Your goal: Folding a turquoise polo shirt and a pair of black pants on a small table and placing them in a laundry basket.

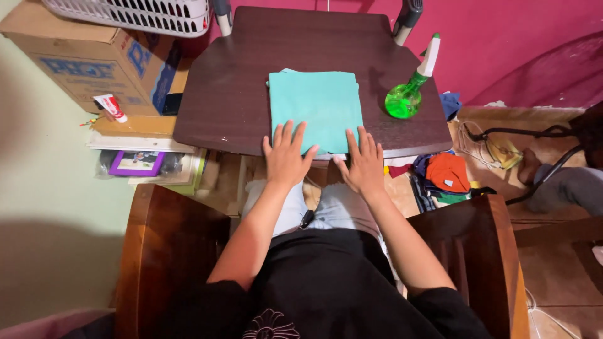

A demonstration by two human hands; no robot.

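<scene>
**Both hands flat on folded teal cloth**

Folded teal cloth [315, 108] lies approx. centre of dark wooden table [226, 94], near edge by the person. L hand [286, 157] palm down, fingers spread wide, fingertips on cloth's lower left corner. R hand [362, 164] also flat, fingers spread, touching lower right edge; neither grips anything. Green spray bottle [409, 91] stands just right of cloth. Cardboard box [88, 59] & white basket [135, 14] at upper left; pile of clothes [443, 179] on floor, right.
</scene>
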